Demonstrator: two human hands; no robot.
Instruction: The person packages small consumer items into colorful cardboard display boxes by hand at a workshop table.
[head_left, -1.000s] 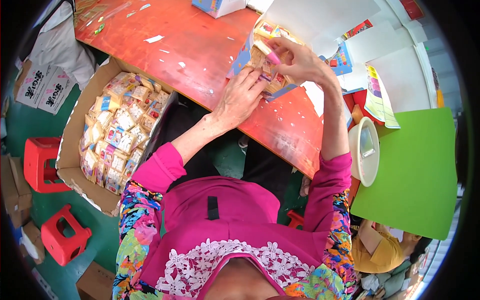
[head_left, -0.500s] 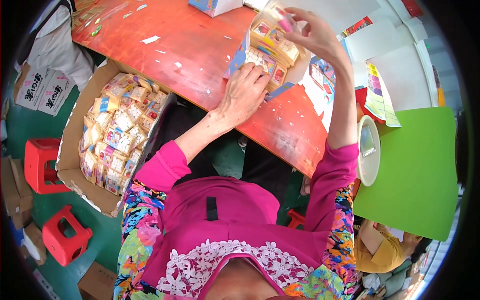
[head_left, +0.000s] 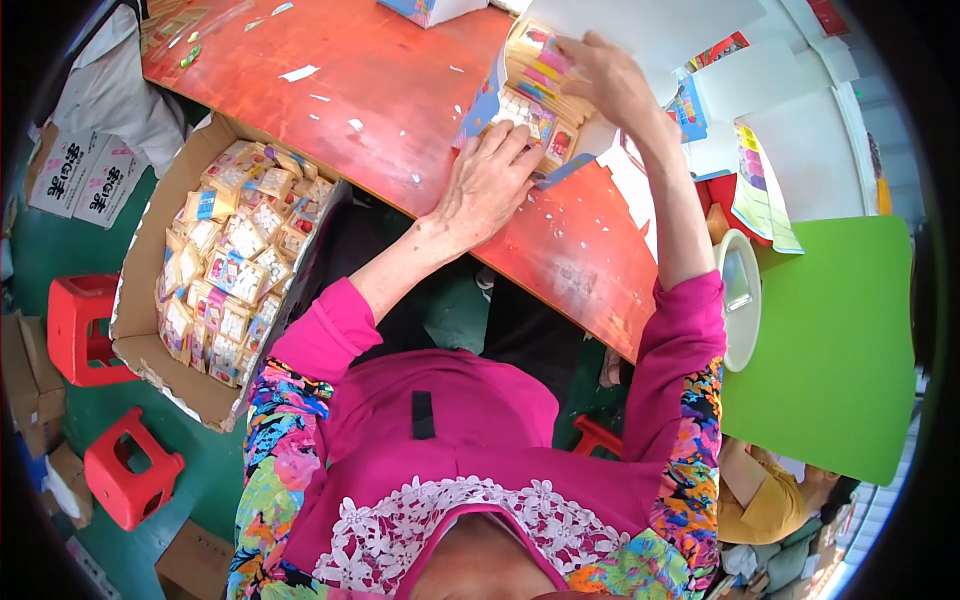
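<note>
Small wooden-looking packets [head_left: 545, 65], wrapped in clear film with coloured bands, stand in rows in an open blue-and-white carton [head_left: 487, 105] on the red table. My left hand [head_left: 487, 180] curves over the near left side of the carton, its fingers on the wall and the packets there. My right hand [head_left: 612, 80] is above the far right of the rows, slightly blurred, its fingers apart and no packet visible in it. Lower left, a big cardboard box [head_left: 150, 330] holds a loose heap of similar packets [head_left: 235, 270].
Paper scraps [head_left: 299, 74] dot the red table [head_left: 400, 80]. Another blue-and-white carton [head_left: 435, 10] sits at its far edge. To the right are a white basin [head_left: 738, 330] and a green board [head_left: 825, 350]. Red stools [head_left: 130, 470] stand on the left floor. A person in yellow [head_left: 765, 505] is at lower right.
The packet held up by my right hand is no longer in it, and the carton's far end shows packets in place. My right hand has lowered slightly. My left hand stays put.
</note>
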